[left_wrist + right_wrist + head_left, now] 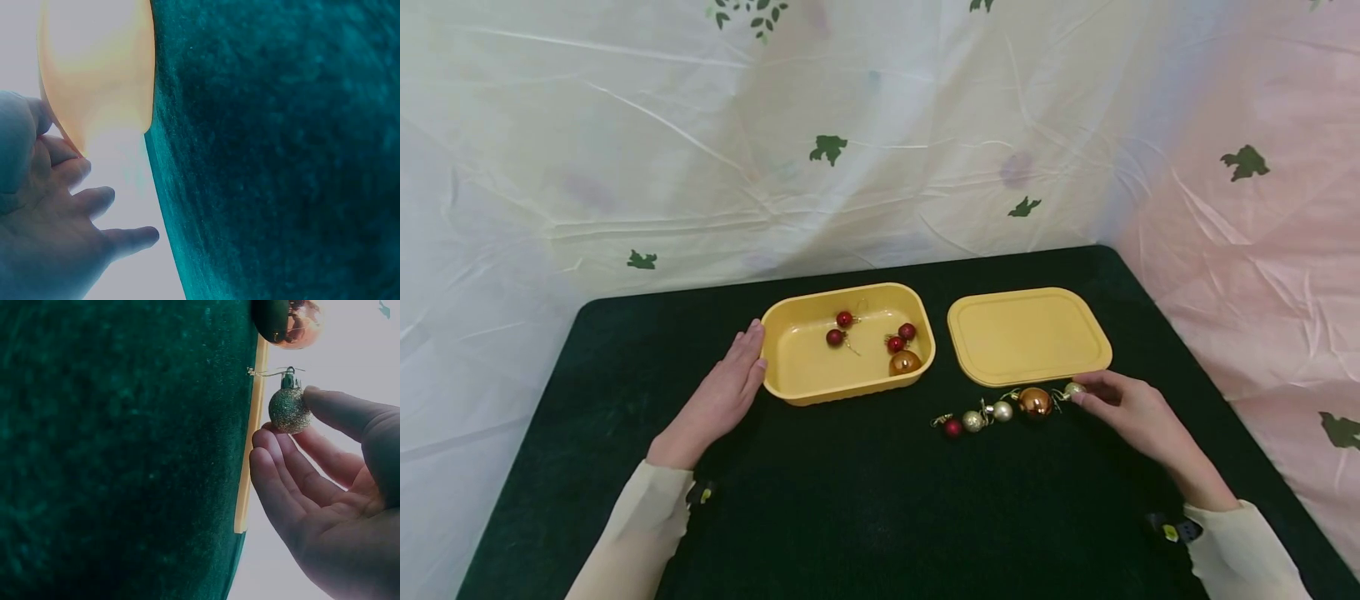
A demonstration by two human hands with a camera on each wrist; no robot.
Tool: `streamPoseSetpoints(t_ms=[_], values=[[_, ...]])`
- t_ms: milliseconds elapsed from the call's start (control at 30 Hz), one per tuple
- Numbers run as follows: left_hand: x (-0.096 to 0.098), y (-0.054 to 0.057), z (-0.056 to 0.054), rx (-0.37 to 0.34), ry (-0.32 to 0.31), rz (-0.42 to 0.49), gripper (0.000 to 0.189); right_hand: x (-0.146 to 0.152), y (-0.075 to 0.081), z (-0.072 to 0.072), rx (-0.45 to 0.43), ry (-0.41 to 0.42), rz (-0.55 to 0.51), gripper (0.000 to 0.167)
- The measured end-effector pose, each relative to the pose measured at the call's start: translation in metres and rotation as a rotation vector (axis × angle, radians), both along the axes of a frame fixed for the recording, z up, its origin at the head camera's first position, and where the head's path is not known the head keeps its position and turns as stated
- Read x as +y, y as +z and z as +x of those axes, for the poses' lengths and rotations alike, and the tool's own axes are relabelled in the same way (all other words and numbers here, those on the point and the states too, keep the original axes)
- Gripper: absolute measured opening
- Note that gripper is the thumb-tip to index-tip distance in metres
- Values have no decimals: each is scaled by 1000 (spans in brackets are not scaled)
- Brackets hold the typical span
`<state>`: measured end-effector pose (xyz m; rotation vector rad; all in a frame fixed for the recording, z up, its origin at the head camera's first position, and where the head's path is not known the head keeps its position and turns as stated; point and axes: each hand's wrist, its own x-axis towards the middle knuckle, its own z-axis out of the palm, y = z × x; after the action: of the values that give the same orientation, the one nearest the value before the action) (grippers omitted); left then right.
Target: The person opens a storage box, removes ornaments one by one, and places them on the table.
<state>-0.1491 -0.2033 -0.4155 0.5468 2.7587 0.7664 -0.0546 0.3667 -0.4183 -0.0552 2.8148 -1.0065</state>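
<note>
Plain cream sleeves [640,521] cover the forearms, beside small black wrist devices [702,492] with yellow patches.

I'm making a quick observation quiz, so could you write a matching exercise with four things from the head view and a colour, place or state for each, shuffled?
Things:
1. Yellow box
2. Yellow lid
3. Row's leftmost ball
4. Row's rightmost ball

Descriptions:
A. Pinched by the right grip
B. Lying flat, right of the box
C. Touched by the left grip
D. Red

Right pairs: 1-C, 2-B, 3-D, 4-A.
</note>
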Motion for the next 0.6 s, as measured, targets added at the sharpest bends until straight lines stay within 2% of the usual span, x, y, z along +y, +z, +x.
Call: streamPoseSetpoints(t_ms=[600], values=[[-2, -3, -1, 3, -3, 9, 66, -7, -5, -7, -48, -5, 22, 38]])
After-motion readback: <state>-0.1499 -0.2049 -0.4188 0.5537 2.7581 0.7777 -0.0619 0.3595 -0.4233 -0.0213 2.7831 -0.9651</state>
